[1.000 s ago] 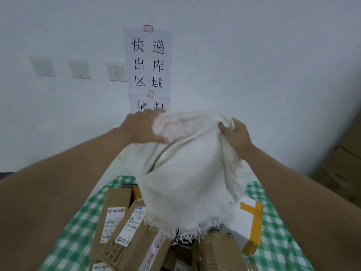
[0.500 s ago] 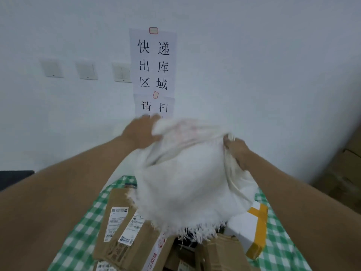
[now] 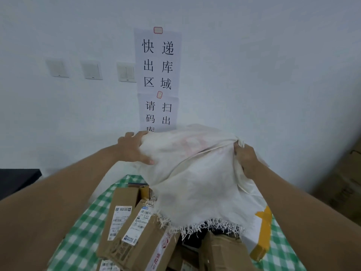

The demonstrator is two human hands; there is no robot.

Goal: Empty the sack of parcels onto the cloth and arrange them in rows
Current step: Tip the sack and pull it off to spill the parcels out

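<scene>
The left hand grips the closed end of the white sack from the left: its fingers curl over the top edge of the cloth and its thumb lies stretched along the near face, so the fabric is pinched between them. The right hand holds the other corner, its fingers bunched tight round a gathered fold of fabric at the top.

Both hands hold the sack up above the pile, upside down. Its long axis runs roughly up and down, tipped a little so the closed end leans away toward the wall. The frayed open mouth points down and toward the camera, hanging just over the parcels.

Below it, brown cardboard parcels with white shipping labels lie heaped on the green checked cloth, several overlapping at odd angles. A white parcel with yellow tape sits at the right side of the heap, partly under the sack's edge.

On the wall behind hang two paper signs with black characters, with three light switches to their left. Large cardboard boxes stand at the far right.
</scene>
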